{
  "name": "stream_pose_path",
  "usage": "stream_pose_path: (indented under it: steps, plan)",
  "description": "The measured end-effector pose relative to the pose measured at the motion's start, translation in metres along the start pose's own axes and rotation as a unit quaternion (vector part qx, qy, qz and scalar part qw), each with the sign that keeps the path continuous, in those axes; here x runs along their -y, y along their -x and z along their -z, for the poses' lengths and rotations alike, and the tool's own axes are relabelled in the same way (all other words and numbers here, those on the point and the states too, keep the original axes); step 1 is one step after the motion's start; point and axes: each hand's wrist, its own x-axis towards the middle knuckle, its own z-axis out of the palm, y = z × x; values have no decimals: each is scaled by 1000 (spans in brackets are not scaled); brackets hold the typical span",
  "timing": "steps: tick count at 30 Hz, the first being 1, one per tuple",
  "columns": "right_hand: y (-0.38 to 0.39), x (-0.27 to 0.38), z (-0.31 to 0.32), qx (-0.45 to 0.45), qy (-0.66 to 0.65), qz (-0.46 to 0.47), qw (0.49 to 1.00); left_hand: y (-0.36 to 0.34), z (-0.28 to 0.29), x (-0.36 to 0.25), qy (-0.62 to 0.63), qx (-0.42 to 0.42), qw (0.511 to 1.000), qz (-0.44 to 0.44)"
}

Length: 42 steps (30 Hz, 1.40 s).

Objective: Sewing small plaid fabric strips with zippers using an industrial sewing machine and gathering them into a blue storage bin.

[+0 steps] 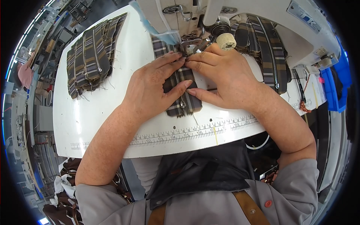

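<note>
A plaid fabric piece (193,105) with a metal zipper (182,101) along its middle lies on the white sewing table, its far part under the needle area (183,47) of a sewing machine. My left hand (148,82) rests flat on the piece's left side, fingers stretched toward the needle and thumb over the zipper. From the other side, my right hand (230,77) lies at the piece's right edge, its fingers extended and thumb tip near the left thumb. Both hands are open and press on the cloth. Fingers cover much of its middle.
A stack of plaid zippered pieces (88,56) lies at the far left of the table (101,123). More plaid pieces (268,56) sit right, beside the machine body (292,33). A printed ruler strip (187,134) follows the near edge. A blue bin (333,90) stands far right.
</note>
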Motion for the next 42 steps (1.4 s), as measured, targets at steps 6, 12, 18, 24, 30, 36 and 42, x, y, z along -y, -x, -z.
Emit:
stream_pose_path:
  steps: [6, 12, 18, 24, 30, 36, 42]
  plan:
    - [0, 1, 2, 7, 9, -2, 1000, -2, -1, 4, 40, -7, 999, 21]
    - [1, 1, 0, 5, 10, 0, 1000, -2, 0, 3, 36, -10, 999, 13]
    - [1, 2, 1, 9, 6, -2, 1000, -7, 0, 10, 5, -6, 1000, 6]
    - [3, 0, -1, -2, 6, 3, 1000, -17, 2, 19, -14, 6, 1000, 9]
    - [2, -1, 1, -2, -8, 8, 1000, -21, 0, 21, -11, -17, 1000, 10]
    - [5, -7, 2, -16, -3, 0, 1000, -7, 22, 10, 17, -37, 992, 119]
    - [7, -9, 1, -42, -10, 4, 999, 76, 71, -7, 31, -7, 945, 325]
